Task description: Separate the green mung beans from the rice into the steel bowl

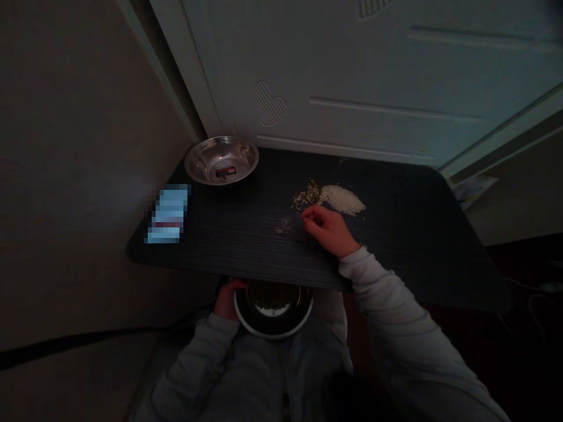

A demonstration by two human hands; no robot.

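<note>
My left hand grips the left rim of a dark bowl with a pale edge at my lap, partly under the table's front edge. Small grains show inside the bowl, but the dim light hides their kind. Over the table, my right hand has its fingers curled together; whatever they pinch, if anything, is too small to see. Just beyond it lies a pile of white rice grains. A looser heap of greenish and pale grains touches the pile's left side.
A shiny steel basin stands at the table's back left. In front of it lies a lit, blurred phone. A faint pale patch marks the dark tabletop. Behind rises a white panel with a heart relief.
</note>
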